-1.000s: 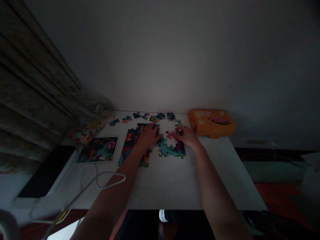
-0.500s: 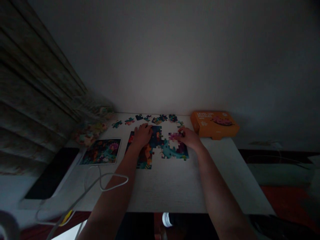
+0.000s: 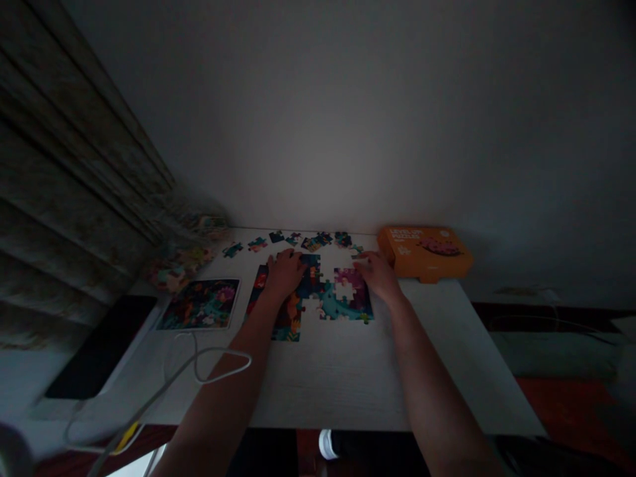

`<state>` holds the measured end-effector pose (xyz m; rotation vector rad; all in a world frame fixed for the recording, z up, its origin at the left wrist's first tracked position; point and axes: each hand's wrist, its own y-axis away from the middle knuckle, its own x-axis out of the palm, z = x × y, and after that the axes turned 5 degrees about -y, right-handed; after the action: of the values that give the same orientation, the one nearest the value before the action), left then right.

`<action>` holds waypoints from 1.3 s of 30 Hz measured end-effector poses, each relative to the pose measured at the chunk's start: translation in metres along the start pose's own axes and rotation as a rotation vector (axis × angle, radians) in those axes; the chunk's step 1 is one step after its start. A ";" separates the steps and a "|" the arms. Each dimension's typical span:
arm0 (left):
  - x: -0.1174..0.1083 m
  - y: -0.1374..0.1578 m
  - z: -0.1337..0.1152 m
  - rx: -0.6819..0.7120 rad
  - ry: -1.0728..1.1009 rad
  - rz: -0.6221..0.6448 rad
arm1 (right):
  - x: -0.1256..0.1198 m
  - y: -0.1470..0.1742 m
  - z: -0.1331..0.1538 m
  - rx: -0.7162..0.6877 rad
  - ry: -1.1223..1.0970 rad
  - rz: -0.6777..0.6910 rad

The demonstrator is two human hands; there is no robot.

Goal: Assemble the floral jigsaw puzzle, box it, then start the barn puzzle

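My left hand (image 3: 287,273) lies with fingers spread over the upper part of the left joined jigsaw section (image 3: 291,324), covering some of it. This section shows dark blue, red and orange. To its right, a joined teal and purple section (image 3: 342,308) has a gap in its middle where the white table shows. My right hand (image 3: 378,275) is at that section's upper right corner, thumb and index finger apart, with no piece visible between them. Several loose jigsaw pieces (image 3: 313,244) lie in an arc behind both hands.
An orange puzzle box (image 3: 430,255) stands at the back right of the white table (image 3: 338,384). On the left are a picture sheet (image 3: 201,305), a dark flat device (image 3: 102,348), a white cable (image 3: 199,368) and a plastic bag (image 3: 183,258). A curtain (image 3: 74,165) hangs beside them.
My right hand has drawn slightly right, off the purple piece, which now lies uncovered in the right section. My left hand stays over the left section. The view has shifted slightly.
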<state>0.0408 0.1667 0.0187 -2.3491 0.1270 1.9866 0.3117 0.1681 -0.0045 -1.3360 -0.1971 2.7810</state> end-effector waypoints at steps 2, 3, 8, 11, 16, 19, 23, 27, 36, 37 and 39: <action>0.003 -0.001 -0.006 0.040 0.005 -0.017 | 0.003 -0.001 -0.002 -0.028 0.021 -0.024; 0.006 -0.002 -0.009 0.070 0.006 -0.020 | 0.004 -0.001 -0.002 -0.041 0.038 -0.008; 0.017 -0.006 -0.019 0.163 -0.045 0.019 | 0.007 0.000 -0.001 -0.074 0.131 0.108; 0.017 -0.006 -0.019 0.141 -0.076 0.013 | 0.006 0.000 0.001 -0.064 0.165 0.124; 0.012 -0.002 -0.019 0.081 -0.093 -0.009 | 0.008 0.001 0.001 -0.002 0.199 0.095; 0.011 0.000 -0.021 0.063 -0.063 -0.034 | 0.010 0.001 -0.002 -0.014 0.174 0.078; 0.006 -0.005 -0.007 0.033 0.032 -0.051 | 0.010 0.001 -0.006 -0.035 0.098 0.048; -0.006 -0.015 0.039 -0.164 0.082 -0.139 | 0.009 0.001 -0.006 -0.039 0.042 0.035; -0.016 -0.008 0.094 -0.601 0.078 -0.227 | 0.006 0.002 -0.003 -0.040 0.031 0.041; -0.017 -0.007 0.093 -0.611 0.080 -0.224 | 0.006 0.002 -0.003 -0.043 0.030 0.040; -0.019 -0.007 0.091 -0.633 0.090 -0.231 | 0.007 0.002 -0.004 -0.043 0.026 0.037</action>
<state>-0.0512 0.1829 0.0220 -2.6247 -0.8495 2.0117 0.3102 0.1671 -0.0122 -1.3989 -0.2356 2.8032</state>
